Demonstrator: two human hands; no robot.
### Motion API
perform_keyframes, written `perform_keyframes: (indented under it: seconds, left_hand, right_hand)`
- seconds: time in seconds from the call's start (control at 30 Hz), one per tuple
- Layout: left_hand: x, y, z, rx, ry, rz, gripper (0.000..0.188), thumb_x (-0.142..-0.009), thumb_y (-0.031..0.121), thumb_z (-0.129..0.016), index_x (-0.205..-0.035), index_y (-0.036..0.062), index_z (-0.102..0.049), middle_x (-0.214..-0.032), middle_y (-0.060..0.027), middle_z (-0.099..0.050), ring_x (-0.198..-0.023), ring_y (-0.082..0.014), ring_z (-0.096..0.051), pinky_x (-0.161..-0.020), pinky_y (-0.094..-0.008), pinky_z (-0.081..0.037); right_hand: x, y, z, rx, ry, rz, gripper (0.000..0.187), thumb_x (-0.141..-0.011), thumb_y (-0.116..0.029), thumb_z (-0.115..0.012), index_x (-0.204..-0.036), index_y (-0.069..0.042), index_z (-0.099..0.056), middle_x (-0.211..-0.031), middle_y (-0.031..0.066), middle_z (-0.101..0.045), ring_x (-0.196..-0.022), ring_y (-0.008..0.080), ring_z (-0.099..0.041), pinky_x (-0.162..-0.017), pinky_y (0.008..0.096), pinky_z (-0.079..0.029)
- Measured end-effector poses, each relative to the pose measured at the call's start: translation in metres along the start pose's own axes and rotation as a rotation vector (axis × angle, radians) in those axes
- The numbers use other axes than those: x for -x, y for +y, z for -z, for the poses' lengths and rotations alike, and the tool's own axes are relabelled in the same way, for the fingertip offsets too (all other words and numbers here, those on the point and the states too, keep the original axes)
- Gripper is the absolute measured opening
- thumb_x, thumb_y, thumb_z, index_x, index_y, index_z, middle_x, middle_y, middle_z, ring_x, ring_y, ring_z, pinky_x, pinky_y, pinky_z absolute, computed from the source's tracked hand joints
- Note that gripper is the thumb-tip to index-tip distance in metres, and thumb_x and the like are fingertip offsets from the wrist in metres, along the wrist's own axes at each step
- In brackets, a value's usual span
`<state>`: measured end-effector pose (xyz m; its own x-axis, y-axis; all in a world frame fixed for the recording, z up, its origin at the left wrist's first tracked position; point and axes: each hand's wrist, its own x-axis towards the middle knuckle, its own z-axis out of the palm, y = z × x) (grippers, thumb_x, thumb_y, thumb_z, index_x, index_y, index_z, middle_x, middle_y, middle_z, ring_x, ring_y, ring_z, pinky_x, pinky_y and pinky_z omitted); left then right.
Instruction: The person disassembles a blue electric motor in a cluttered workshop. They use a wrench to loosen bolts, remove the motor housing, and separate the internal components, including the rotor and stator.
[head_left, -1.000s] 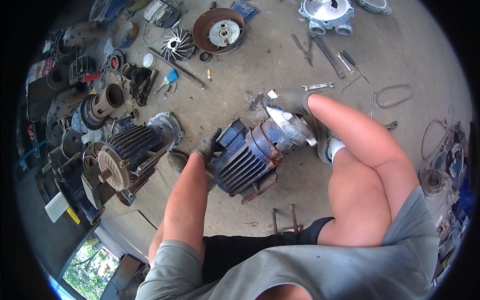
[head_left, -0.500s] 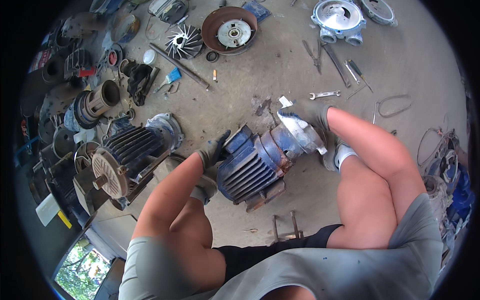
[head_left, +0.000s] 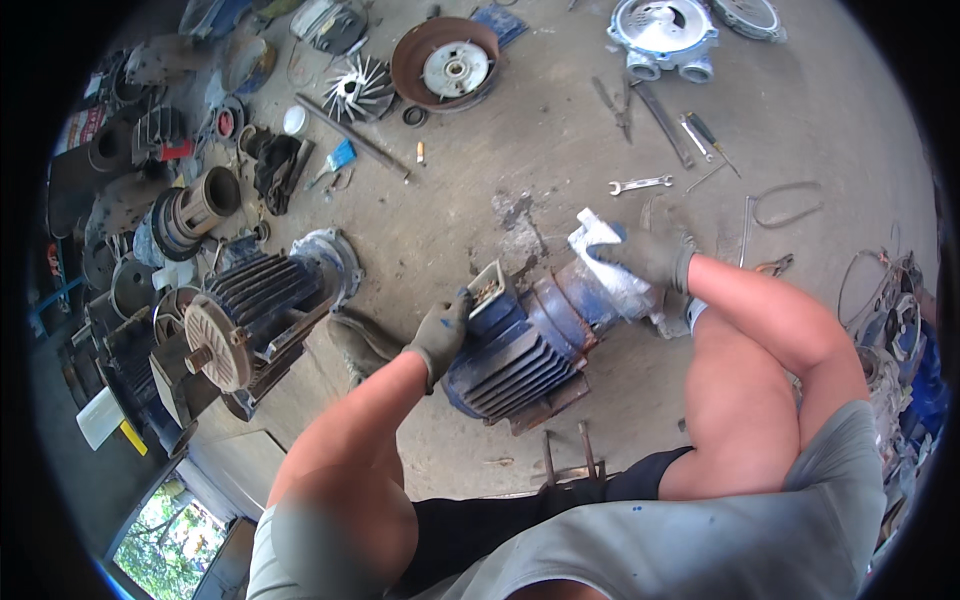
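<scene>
A blue, finned electric motor (head_left: 505, 370) lies tilted on the concrete floor in front of me, with rust on its collar and foot. My gloved left hand (head_left: 440, 338) is closed on the side of its terminal box (head_left: 488, 288), fingertips at the rim. The box's open top shows small brownish parts inside. At the motor's right end, my gloved right hand (head_left: 655, 260) grips the whitish, blue-marked end piece (head_left: 625, 285), fingers curled over its upper side. Part of that end piece is hidden by the glove.
A second finned motor (head_left: 260, 300) stands at left, near my shoe (head_left: 360, 340). Beyond lie an open-end wrench (head_left: 640, 185), pliers (head_left: 612, 105), a metal bar (head_left: 355, 140), a brush (head_left: 338, 158) and a rusty round housing (head_left: 400, 65). Two upright metal legs (head_left: 587, 450) stand close to me.
The motor has rolled slightly, so the terminal box's opening now shows. My left hand has moved right along the box, and my right hand has come over the whitish end. My left foot has shifted left.
</scene>
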<state>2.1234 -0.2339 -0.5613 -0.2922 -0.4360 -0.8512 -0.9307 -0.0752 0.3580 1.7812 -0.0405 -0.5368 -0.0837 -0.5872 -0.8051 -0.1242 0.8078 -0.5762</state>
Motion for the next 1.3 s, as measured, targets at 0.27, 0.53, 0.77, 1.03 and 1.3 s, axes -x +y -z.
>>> perform_keyframes:
  seconds: [0.27,0.53,0.77,1.03,1.3]
  left_hand:
    - [0.090,0.015,-0.043,0.133,0.182,0.068,0.065,-0.109,0.053,-0.061,-0.116,-0.0113,-0.066,-0.098,-0.0245,-0.076,-0.094,-0.0295,-0.073,-0.084,-0.0408,-0.056]
    - [0.159,0.002,-0.123,0.144,0.454,-0.089,0.036,-0.109,0.034,-0.061,-0.122,0.0009,-0.067,-0.109,-0.0250,-0.069,-0.109,-0.0427,-0.062,-0.097,-0.0524,-0.047]
    - [0.178,-0.010,-0.169,0.169,0.635,-0.173,0.033,-0.111,0.029,-0.054,-0.128,0.0023,-0.065,-0.121,-0.0246,-0.064,-0.112,-0.0443,-0.059,-0.102,-0.0520,-0.044]
    - [0.162,-0.024,-0.185,0.940,0.532,-0.087,0.045,-0.116,0.036,-0.049,-0.124,-0.0028,-0.070,-0.115,-0.0165,-0.075,-0.106,-0.0286,-0.070,-0.097,-0.0402,-0.053]
    - [0.151,-0.016,-0.188,0.484,0.694,0.092,0.050,-0.115,0.040,-0.049,-0.114,-0.0028,-0.073,-0.103,-0.0243,-0.077,-0.096,-0.0397,-0.073,-0.087,-0.0496,-0.055]
  right_hand:
    - [0.055,0.018,0.006,0.101,-0.143,0.154,0.058,-0.105,-0.044,-0.067,-0.142,0.000,-0.061,-0.128,0.0260,-0.073,-0.121,0.0369,-0.070,-0.105,0.0436,-0.053]
    - [0.071,0.011,-0.013,0.085,-0.021,-0.044,0.065,-0.102,-0.046,-0.070,-0.138,0.007,-0.061,-0.124,0.0277,-0.074,-0.116,0.0362,-0.072,-0.103,0.0434,-0.054]
    - [0.069,0.048,-0.029,-0.001,0.032,0.006,0.051,-0.096,-0.038,-0.072,-0.130,-0.001,-0.068,-0.118,0.0241,-0.076,-0.111,0.0363,-0.074,-0.098,0.0441,-0.056]
    - [0.069,0.045,-0.028,0.060,0.045,0.019,0.050,-0.096,-0.036,-0.073,-0.131,-0.002,-0.067,-0.119,0.0224,-0.076,-0.111,0.0361,-0.074,-0.100,0.0438,-0.056]
    - [0.070,0.040,-0.024,0.018,0.001,0.022,0.056,-0.096,-0.036,-0.072,-0.137,0.001,-0.062,-0.126,0.0239,-0.074,-0.119,0.0352,-0.072,-0.105,0.0431,-0.054]
